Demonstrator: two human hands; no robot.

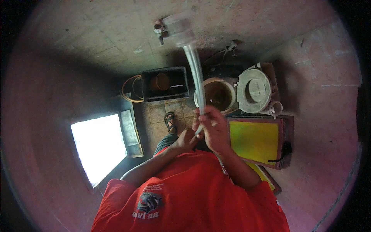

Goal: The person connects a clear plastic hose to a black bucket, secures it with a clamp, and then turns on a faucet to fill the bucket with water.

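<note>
Both of my hands are closed around the near end of a long, glossy, pale see-through tube (196,73). A wide translucent cup-shaped piece (179,29), blurred, shows at the tube's far end; I cannot tell whether the two are joined. My right hand (215,127) grips the tube just above my left hand (185,140), whose fingers pinch its lower end. Beyond my right hand stands a round off-white tub (218,96) with a brownish inside; the tube crosses in front of its left rim.
Left of the tub is a black crate (147,87) holding a brown pot (159,82), beside round hoops (126,88). A whitish lidded appliance (254,91) stands right, above yellow-meshed frames (253,141). Taps (158,28) stick out from the wall. My sandalled foot (169,120) is on tiles.
</note>
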